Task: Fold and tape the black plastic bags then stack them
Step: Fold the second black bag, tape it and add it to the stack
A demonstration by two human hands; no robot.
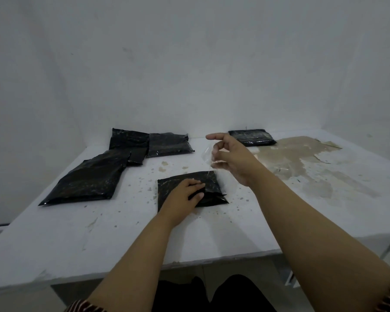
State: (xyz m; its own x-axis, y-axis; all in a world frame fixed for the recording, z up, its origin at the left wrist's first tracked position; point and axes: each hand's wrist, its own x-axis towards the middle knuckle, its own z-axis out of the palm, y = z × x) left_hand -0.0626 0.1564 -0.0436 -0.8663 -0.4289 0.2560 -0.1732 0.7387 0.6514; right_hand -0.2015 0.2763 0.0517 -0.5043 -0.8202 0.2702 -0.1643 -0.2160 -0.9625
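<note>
The folded black bag (208, 188) lies mid-tabletop toward the near edge, soft and slippery, likely to spring open. The left hand (182, 197) presses its flap flat; the right hand (230, 156) pinches clear tape (208, 157) above.

I see a white table (99, 239) with a worn brownish patch (302, 158) toward its far right corner, against a white wall (189, 64).
</note>
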